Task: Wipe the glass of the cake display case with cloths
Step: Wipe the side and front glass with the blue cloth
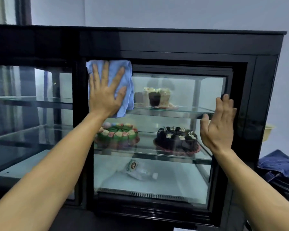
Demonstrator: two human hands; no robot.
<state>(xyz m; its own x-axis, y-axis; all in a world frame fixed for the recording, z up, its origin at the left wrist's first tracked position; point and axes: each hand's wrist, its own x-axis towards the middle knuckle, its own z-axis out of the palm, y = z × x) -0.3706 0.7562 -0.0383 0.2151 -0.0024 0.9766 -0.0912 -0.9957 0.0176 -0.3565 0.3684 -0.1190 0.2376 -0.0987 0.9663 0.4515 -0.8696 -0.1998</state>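
A black-framed cake display case (173, 42) fills the view, with a glass door (173, 172) in front of me. My left hand (105, 92) lies flat with spread fingers on a light blue cloth (128, 97), pressing it against the glass at the door's upper left corner. My right hand (218, 124) rests with straight fingers against the right edge of the door frame, its fingertips at the frame. It holds nothing.
Inside are a green decorated cake (118, 135), a chocolate cake (177, 139), a cut cake (157, 97) on the top shelf and a plastic bottle (140, 170) lying on the floor. A second glass section (28, 114) stands to the left. Blue fabric (280, 164) lies at the right.
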